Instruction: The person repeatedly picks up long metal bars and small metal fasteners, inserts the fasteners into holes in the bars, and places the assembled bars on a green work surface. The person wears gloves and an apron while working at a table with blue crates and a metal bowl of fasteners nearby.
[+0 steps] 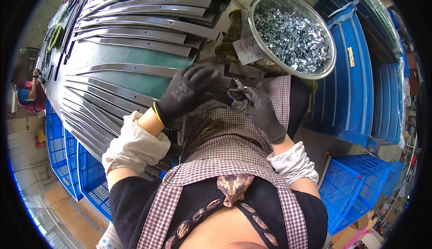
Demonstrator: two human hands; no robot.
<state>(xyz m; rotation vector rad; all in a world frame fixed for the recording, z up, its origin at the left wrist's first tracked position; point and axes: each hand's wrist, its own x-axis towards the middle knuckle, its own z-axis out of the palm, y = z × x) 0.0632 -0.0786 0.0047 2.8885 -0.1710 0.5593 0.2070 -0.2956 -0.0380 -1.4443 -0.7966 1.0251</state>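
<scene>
A long dark strip (126, 69) with small holes runs from the bench toward my lap. My left hand (186, 91), in a black glove, is curled over its near end; the thumb side is partly hidden. Just right of it, my right hand (262, 116), also gloved, is closed around a slim silver metal tool (242, 87) whose tip points up and left. A small bluish bit shows by the fingers, too small to name. Below both hands lies the checked apron (225, 132).
Similar strips (148, 21) lie in rows on the green-topped bench (130, 55). At the upper right stands a round basin (332, 60) of small shiny metal clips, with a handwritten card (249, 51) beside it. Blue metal bins (344, 87) and plastic crates (346, 190) flank me. Another person (33, 93) is far left.
</scene>
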